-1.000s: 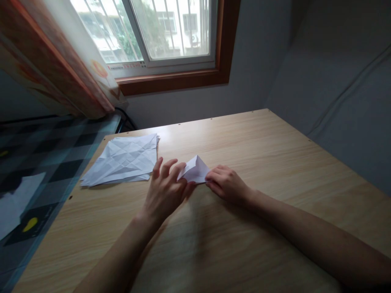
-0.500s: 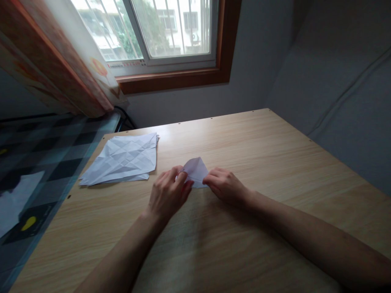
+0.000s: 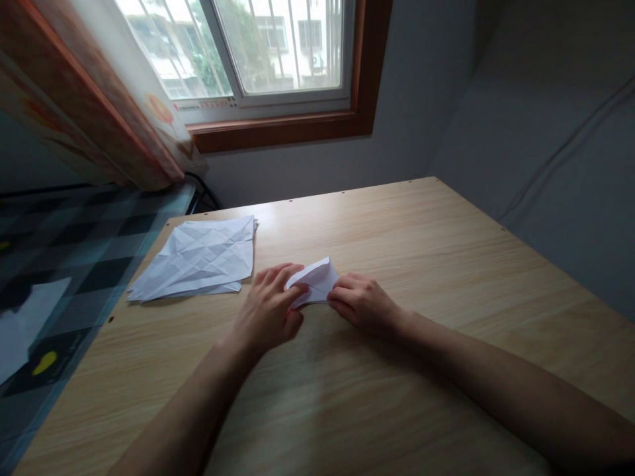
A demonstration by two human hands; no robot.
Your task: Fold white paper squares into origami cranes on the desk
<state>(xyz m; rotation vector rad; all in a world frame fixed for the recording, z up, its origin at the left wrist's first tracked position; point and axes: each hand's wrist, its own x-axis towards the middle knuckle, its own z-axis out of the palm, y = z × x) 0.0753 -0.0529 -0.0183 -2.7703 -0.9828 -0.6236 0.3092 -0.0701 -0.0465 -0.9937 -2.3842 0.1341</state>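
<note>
Two hands meet in the middle of the table (image 3: 421, 231), and both of them are on one small folded paper (image 3: 315, 280). The left hand (image 3: 268, 311) is half closed. Its fingers (image 3: 278, 274) bend over the left edge of the small folded paper and press on it, and the thumb is tucked under, where I cannot see it well. The right hand (image 3: 364, 305) is also half closed. Its fingertips (image 3: 333, 297) come together on the right corner of the small folded paper and pinch it. The small folded paper is white and has a pointy shape. It sits between the two hands, with its near edge low by the table and its far part tipped up a little. Both arms lie across the table and reach in from the near side.

To the left of the left hand, close by but not touching it, lies a pile of white sheets (image 3: 198, 258). The sheets are flat and full of fold lines. Nothing lies between the pile and the hands.

Past the far edge of the table is a gray wall with a window (image 3: 262, 46) in a brown frame. A curtain (image 3: 99, 99) hangs down at the left. Beside the table on the left is a checked cloth (image 3: 94, 244), and a white sheet (image 3: 20, 327) lies on it.
</note>
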